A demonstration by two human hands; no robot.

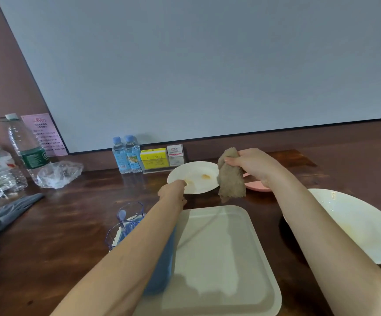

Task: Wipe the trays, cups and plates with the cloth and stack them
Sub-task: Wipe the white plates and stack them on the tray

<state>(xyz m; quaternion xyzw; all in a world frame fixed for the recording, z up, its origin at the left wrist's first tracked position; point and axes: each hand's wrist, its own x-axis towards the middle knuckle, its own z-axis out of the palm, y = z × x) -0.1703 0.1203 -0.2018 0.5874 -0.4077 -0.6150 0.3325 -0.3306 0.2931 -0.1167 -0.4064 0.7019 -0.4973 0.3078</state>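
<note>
Light was soft, even and rather dim. The left arm (139, 247) threw a blurred shadow across the cream tray (219, 247), and the dark desk (71, 224) carried a dull sheen. Wide-angle distortion tilted the white board (207, 65) (its left edge slanted hard). Fine detail looked smeared throughout, with small print unreadable.

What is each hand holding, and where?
Left hand pinches the small white round plate at its near rim; right hand grips the fuzzy brown cloth by its top.
</note>
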